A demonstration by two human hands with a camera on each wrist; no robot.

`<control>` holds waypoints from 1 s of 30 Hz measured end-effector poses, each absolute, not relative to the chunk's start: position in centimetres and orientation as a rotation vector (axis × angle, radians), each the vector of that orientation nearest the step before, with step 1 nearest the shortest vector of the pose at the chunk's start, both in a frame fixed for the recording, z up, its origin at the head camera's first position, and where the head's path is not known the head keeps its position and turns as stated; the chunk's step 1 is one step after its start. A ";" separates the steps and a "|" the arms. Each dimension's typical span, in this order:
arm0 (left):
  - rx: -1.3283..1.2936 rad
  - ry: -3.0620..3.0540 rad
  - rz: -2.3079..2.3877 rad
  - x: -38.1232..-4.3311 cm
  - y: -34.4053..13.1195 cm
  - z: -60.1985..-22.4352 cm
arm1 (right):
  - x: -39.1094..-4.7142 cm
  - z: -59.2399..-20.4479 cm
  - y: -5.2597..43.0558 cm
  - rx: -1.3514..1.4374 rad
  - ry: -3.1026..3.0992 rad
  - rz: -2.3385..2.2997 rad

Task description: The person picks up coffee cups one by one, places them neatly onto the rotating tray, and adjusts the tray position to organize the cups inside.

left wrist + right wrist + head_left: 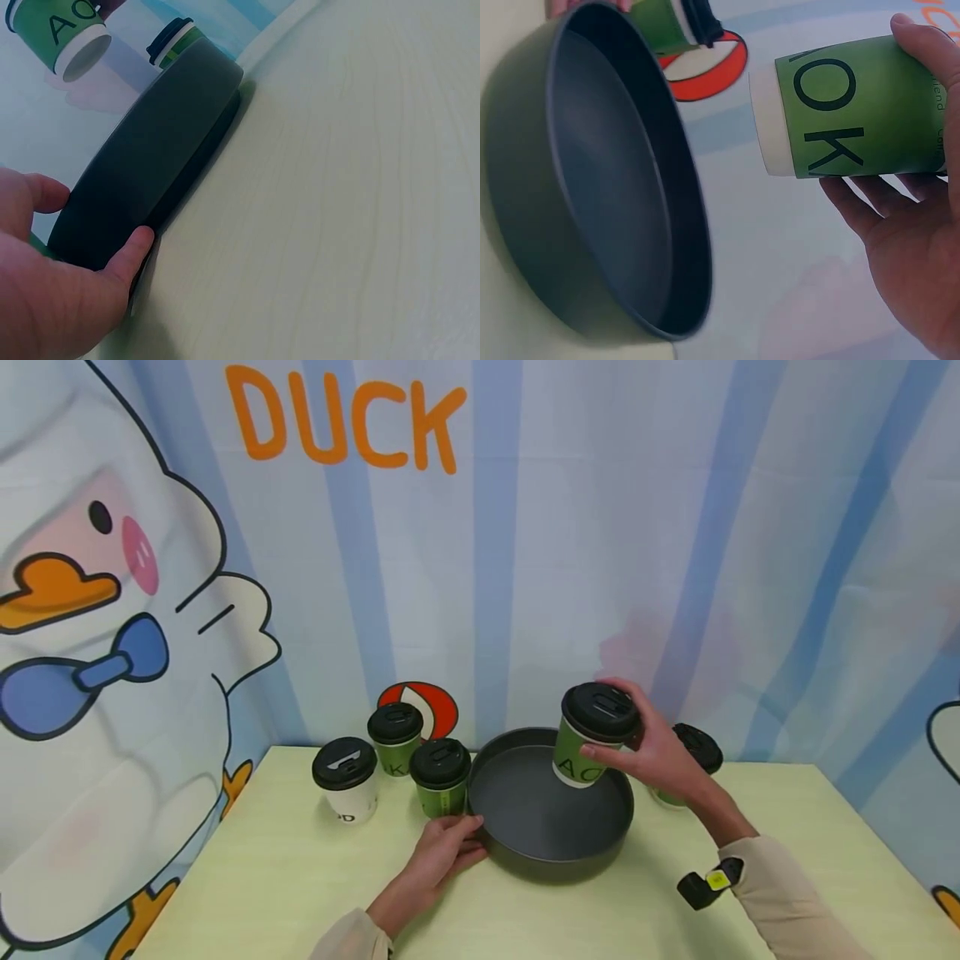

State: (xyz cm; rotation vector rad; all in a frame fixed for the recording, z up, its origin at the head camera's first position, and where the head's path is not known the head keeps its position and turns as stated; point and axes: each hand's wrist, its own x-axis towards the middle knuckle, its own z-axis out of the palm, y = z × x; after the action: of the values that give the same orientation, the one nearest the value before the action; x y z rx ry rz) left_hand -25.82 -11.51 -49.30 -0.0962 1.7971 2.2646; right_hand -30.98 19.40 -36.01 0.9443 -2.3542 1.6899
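Observation:
A round dark grey pan stands on the table. My left hand holds it at its near left side. In the left wrist view, one digit lies at the pan's rim and another low on its outer wall. Above the pan, my right hand grips a green paper cup with a black lid. The cup is upright and clear of the pan's floor. In the right wrist view, thumb and fingers wrap the cup's sleeve from opposite sides, and the pan's inside shows bare.
Left of the pan stand a white lidded cup and two green lidded cups, the nearer one close to the rim. Another green cup stands behind my right wrist. A printed curtain hangs behind the pale table.

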 end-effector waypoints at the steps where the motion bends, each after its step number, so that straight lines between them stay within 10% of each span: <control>1: -0.097 1.794 2.266 -25.8 -11.5 -49.3 | -31.0 -36.3 19.1 0.953 -2.359 1.697; 30: -0.079 1.797 2.269 -25.8 -11.5 -49.4 | -30.8 -44.3 10.8 1.032 -2.547 1.592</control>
State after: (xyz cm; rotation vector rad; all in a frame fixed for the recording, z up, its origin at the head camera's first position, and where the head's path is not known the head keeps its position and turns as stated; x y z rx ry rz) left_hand -25.80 -11.47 -49.40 -0.0792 1.7971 2.2693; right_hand -30.81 10.84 -44.27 1.0315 -2.5468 1.5921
